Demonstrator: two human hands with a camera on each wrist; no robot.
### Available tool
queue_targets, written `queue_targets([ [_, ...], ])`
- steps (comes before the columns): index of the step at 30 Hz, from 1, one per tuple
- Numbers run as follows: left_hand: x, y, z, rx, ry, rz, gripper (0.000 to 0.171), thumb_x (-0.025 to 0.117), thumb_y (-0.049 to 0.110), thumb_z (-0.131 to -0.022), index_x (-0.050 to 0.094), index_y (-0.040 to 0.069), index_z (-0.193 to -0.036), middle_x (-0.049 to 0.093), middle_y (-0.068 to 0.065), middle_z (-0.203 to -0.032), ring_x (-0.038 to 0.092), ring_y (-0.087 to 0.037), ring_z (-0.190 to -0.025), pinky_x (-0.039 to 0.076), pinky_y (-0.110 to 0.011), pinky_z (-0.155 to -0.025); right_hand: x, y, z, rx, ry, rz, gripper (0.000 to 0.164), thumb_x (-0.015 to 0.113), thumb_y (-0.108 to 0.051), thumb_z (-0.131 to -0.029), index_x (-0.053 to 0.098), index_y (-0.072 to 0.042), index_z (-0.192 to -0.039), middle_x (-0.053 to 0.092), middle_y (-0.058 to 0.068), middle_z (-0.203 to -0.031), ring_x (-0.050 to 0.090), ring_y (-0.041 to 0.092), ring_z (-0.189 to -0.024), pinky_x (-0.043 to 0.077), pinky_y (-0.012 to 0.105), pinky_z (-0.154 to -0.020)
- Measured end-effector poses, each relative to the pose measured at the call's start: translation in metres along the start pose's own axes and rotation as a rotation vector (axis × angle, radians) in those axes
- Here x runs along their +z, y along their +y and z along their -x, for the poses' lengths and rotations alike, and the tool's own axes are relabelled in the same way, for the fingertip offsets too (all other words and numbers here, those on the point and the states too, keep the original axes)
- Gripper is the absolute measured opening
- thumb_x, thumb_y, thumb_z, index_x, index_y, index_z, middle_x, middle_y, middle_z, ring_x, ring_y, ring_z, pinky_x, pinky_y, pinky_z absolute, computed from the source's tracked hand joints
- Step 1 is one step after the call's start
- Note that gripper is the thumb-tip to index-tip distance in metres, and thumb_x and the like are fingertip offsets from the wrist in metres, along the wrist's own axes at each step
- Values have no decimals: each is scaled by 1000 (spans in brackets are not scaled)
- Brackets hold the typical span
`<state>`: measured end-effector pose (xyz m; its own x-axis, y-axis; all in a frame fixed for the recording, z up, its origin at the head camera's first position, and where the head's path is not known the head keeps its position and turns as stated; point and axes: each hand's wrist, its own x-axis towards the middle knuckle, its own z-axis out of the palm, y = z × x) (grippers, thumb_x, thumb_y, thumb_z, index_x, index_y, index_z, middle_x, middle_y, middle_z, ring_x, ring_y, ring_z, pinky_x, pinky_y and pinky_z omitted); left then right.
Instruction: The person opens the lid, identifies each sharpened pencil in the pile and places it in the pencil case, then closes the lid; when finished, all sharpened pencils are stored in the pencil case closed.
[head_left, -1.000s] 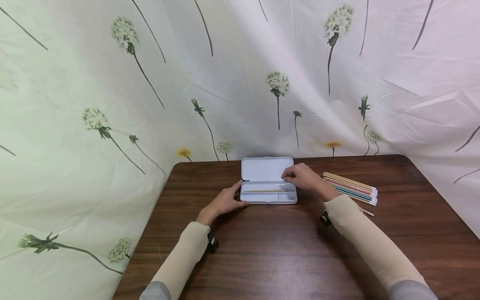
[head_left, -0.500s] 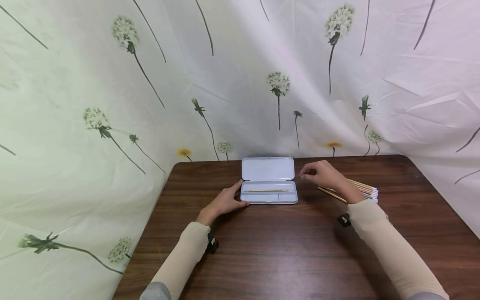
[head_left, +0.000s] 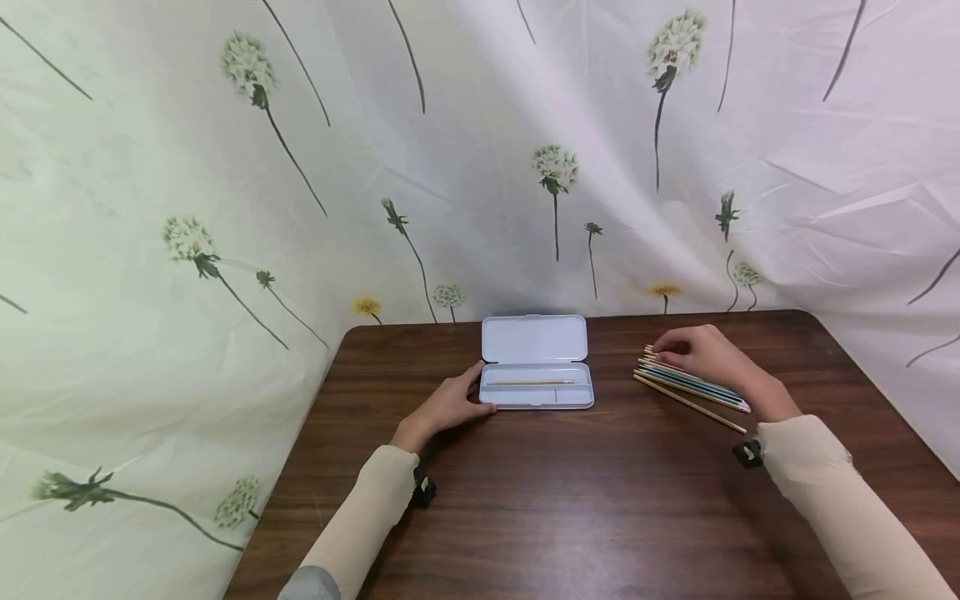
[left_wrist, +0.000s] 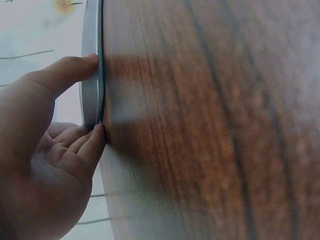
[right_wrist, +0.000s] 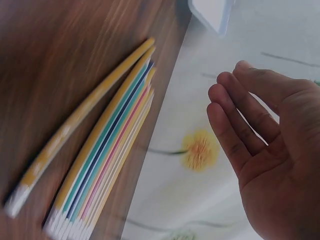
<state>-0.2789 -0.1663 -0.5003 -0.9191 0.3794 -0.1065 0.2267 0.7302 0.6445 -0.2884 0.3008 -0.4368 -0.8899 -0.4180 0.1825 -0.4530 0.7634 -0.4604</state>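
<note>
An opened white pencil case (head_left: 534, 339) stands near the back of the table, one yellow pencil (head_left: 531, 383) lying inside it. My left hand (head_left: 448, 402) holds the case's left end. In the left wrist view, its thumb (left_wrist: 75, 70) presses the case's side (left_wrist: 90, 102) while the fingers reach around the end. On the right, my right hand (head_left: 705, 354) hovers over a row of pencils (right_wrist: 100, 160) with white erasers, in yellow, teal, blue and pink. Its fingers are slightly bent, with nothing between them and the thumb. A single yellow pencil (right_wrist: 65, 131) lies beside the row, angled away.
The dark wooden table (head_left: 540, 500) meets a white cloth (head_left: 465, 208) with dandelion prints behind it. The pencil case's lid leans back close to that cloth. A small black device (head_left: 747, 453) sits at the right wrist, another (head_left: 424, 487) at the left.
My right hand has moved right, from over the pencil case to above the pencil row. The left hand and the case have stayed in place.
</note>
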Motion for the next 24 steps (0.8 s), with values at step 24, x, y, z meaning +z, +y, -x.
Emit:
queue_targets([
  [24, 1, 1, 0, 15, 3, -18, 95, 78, 35, -99, 22, 7, -171, 34, -18, -172, 47, -32, -153, 43, -48, -123, -7, 57, 68, 136, -43, 81, 12, 74, -3, -96, 83, -8, -102, 81, 6, -97, 70, 13, -85, 56, 34, -70],
])
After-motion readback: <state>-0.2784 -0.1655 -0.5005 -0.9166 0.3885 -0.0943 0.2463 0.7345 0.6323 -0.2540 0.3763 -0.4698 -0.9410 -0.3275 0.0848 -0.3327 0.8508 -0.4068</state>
